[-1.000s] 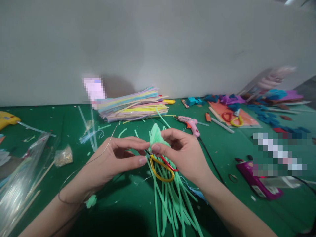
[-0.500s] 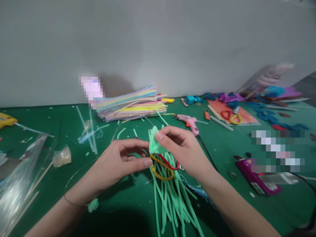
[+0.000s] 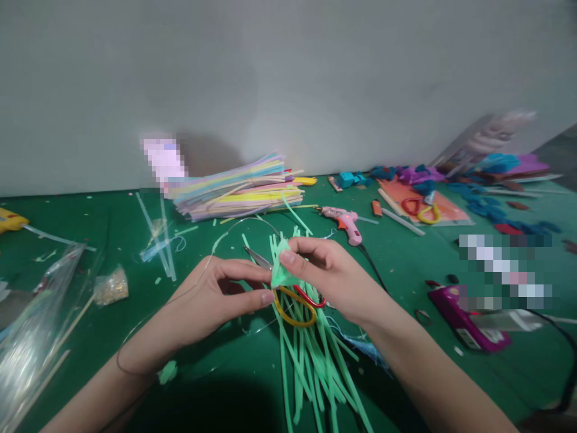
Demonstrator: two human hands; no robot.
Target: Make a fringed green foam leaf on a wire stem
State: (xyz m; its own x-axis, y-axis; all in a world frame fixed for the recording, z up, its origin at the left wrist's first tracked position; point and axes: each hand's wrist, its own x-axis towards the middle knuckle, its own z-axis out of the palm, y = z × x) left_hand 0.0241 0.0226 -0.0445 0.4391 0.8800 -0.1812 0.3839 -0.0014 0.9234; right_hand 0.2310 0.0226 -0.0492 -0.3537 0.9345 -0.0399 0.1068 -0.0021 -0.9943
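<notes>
With the folded green piece (image 3: 281,276) as the clock's centre and twelve pointing away from the wearer, light-green strips (image 3: 311,373) fan out nearest, towards five o'clock. A small green scrap (image 3: 167,373) lies at eight. Over the strips, just below the piece, show the yellow and red handles of scissors (image 3: 295,325), whose blades point to ten. The right hand (image 3: 336,279), at three to four, grasps the piece between thumb and fingers. The left hand (image 3: 225,294), at eight to nine, has its index fingertip against the piece's lower edge, thumb just below; I cannot tell whether it pinches anything. A thin wire (image 3: 211,260) crosses its wrist. Farther off, a small clear bag (image 3: 111,285) sits at nine, a pink glue gun (image 3: 345,224) at two and a pastel strip bundle (image 3: 234,193) at eleven.
</notes>
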